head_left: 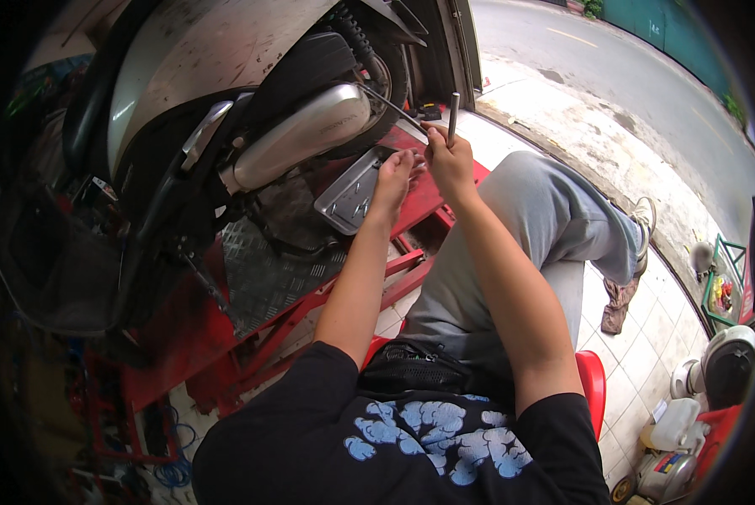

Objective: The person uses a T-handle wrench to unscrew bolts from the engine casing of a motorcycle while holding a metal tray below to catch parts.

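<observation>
My right hand [450, 160] is closed around the handle of a T-handle wrench [454, 118]. The wrench's long thin shaft runs up and left to the end of the silver cover [310, 135] on a scooter's side, near the rear wheel. What the tip touches is too small to make out. Just left of it, my left hand [397, 178] hovers at the right edge of a grey metal tray [330, 210], fingers loosely bent and apart, seemingly with nothing in them. Several small bolts [360, 207] lie in the tray.
The scooter [200, 67] stands on a red lift table [411, 210] with a black tread plate [264, 269]. I sit on a red stool [592, 383], legs crossed. A rag [619, 305] lies on the white tiles. Containers [674, 427] stand at lower right; a road [630, 59] runs outside.
</observation>
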A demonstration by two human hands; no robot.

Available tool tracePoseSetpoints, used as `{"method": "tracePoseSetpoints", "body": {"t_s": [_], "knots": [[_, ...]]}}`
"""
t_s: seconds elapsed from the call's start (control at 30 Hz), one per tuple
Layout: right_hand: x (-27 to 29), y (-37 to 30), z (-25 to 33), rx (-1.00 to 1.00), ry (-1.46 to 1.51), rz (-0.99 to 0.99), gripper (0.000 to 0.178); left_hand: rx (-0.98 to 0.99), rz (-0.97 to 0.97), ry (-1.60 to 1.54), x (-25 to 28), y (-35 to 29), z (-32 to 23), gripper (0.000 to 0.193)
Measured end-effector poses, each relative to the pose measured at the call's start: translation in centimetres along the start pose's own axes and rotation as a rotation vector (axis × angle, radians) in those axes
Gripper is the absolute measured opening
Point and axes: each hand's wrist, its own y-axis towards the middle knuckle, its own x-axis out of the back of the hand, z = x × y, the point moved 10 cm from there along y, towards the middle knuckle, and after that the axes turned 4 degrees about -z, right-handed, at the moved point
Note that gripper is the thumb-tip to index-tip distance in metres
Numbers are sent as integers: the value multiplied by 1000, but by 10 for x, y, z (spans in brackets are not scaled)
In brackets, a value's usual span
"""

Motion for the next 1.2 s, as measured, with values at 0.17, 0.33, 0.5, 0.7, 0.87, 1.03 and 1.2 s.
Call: {"method": "tracePoseSetpoints", "body": {"t_s": [0.17, 0.33, 0.5, 0.7, 0.87, 1.03, 1.2], "knots": [[1, 5, -6, -23, 46, -1, 29, 2, -24, -4, 1, -2, -3, 36], [3, 8, -10, -93, 83, 32, 29, 11, -36, -12, 0, -3, -7, 35], [-7, -1, 6, 108, -181, 49, 29, 3, 18, 25, -4, 1, -1, 38], [-5, 0, 5, 85, -161, 45, 29, 52, 130, 50, -15, 5, 11, 44], [2, 3, -13, -238, 235, -14, 30, 31, 77, 95, -11, -2, 0, 44], [9, 7, -25, -313, 384, -53, 27, 45, 134, 99, -18, -7, -6, 48], [7, 7, -30, -377, 484, -32, 27, 39, 225, 120, -29, -10, -8, 46]]}}
